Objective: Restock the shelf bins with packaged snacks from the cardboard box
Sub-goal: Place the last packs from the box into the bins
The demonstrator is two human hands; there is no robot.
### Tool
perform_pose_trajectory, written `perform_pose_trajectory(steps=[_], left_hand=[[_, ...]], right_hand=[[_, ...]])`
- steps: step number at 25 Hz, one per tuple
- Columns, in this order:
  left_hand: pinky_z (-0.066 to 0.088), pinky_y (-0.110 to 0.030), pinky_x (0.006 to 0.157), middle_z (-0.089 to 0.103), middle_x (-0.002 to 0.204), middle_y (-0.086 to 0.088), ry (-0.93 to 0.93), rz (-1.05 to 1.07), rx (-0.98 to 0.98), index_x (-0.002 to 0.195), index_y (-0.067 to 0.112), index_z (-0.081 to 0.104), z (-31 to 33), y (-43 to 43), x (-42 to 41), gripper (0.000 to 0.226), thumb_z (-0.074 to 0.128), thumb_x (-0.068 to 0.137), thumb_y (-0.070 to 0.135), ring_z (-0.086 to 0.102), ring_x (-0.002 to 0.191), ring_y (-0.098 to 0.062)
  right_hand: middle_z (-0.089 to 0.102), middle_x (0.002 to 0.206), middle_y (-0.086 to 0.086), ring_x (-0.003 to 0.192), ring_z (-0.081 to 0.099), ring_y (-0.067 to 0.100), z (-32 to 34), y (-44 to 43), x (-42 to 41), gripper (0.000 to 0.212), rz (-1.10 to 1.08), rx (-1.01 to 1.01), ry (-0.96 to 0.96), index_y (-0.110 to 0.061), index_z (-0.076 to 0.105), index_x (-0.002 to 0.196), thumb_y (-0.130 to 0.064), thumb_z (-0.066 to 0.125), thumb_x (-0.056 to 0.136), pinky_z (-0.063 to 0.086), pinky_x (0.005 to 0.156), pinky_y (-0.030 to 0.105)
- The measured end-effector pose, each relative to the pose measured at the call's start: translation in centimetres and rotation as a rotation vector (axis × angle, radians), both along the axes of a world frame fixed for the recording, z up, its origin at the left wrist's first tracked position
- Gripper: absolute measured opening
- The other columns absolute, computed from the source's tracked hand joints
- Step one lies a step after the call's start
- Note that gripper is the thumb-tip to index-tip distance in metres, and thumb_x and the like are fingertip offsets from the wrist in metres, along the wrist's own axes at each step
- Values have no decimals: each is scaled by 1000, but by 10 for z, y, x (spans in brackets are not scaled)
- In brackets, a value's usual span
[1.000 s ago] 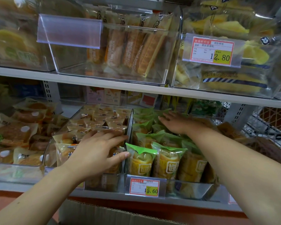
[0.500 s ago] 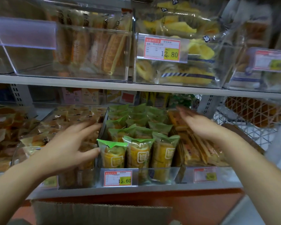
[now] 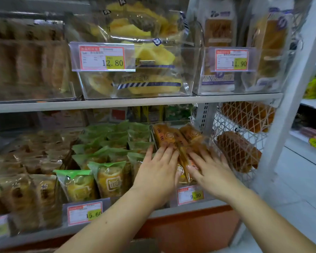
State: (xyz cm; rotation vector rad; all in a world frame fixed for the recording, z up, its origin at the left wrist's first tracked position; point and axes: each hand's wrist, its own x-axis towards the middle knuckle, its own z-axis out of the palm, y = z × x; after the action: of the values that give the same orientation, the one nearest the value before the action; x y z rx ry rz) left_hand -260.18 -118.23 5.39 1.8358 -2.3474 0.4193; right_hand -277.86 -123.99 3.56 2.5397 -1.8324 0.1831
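On the lower shelf, a clear bin holds orange-brown packaged snacks (image 3: 169, 136), with a 9.90 price tag (image 3: 190, 195) on its front. My left hand (image 3: 158, 172) and my right hand (image 3: 211, 169) both lie flat on these packs, fingers straight and spread, pressing them from either side of one upright pack (image 3: 183, 160). Left of them stands a bin of green-topped snack packs (image 3: 108, 177). Brown-wrapped snacks (image 3: 26, 190) fill the bin further left. A dark edge of the cardboard box (image 3: 142, 245) shows at the bottom.
The upper shelf carries clear bins of yellow cakes (image 3: 135, 57) and boxed cakes (image 3: 226, 52) with price tags. A white wire mesh basket (image 3: 239, 148) with brown bread hangs to the right. A white shelf post (image 3: 290, 99) stands beside the aisle floor.
The view swung right. My left hand left the brown snack bin and crossed to the orange-brown packs. My right hand came down onto the same packs beside it.
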Motion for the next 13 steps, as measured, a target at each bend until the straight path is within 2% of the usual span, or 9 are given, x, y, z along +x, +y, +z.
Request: perform_pose_trajectory(steps=[1, 3, 5, 8, 11, 13], left_hand=[[1, -49, 120, 16, 164, -5, -34, 35, 53, 155, 15, 20, 0, -10, -2, 65, 15, 100, 48, 5, 152, -21], [-1, -50, 120, 17, 163, -1, -57, 78, 121, 155, 17, 19, 1, -24, -3, 61, 20, 103, 47, 3, 152, -18], [4, -50, 120, 23, 161, 0, -73, 104, 162, 154, 18, 22, 3, -29, -5, 59, 20, 103, 47, 9, 150, -18], [11, -47, 119, 27, 160, 2, -46, 111, 206, 152, 22, 27, 7, -29, -7, 55, 23, 103, 47, 18, 148, -18], [24, -40, 115, 36, 155, 5, 80, 94, 66, 147, 28, 37, 21, -39, -6, 49, 31, 102, 44, 31, 142, -20], [20, -38, 117, 26, 160, 4, 113, 88, 29, 150, 27, 32, 32, -58, -4, 49, 32, 102, 39, 23, 146, -20]], right_hand=[[-4, 163, -8, 149, -9, 26, -4, -3, 1, 68, 8, 10, -4, -48, -3, 149, -71, 1, 86, -2, 117, 55], [-3, 163, -9, 149, -10, 28, -8, -11, 3, 65, 10, 49, -24, -48, -3, 149, -69, 6, 89, -3, 116, 56], [-1, 163, -8, 149, -10, 30, -9, -15, 3, 59, 9, 74, -50, -48, -1, 150, -63, 15, 95, -4, 116, 56], [0, 163, -7, 149, -8, 30, -3, -22, 1, 57, 26, 130, -72, -49, 4, 150, -63, 18, 96, -3, 117, 54], [19, 161, -2, 147, 14, 31, 9, -41, -3, 52, 45, 25, -204, -42, 31, 145, -55, 15, 97, 13, 119, 49], [8, 163, -3, 149, 6, 29, 15, -59, 3, 51, 47, -43, -271, -37, 21, 151, -46, 20, 101, 8, 121, 46]])
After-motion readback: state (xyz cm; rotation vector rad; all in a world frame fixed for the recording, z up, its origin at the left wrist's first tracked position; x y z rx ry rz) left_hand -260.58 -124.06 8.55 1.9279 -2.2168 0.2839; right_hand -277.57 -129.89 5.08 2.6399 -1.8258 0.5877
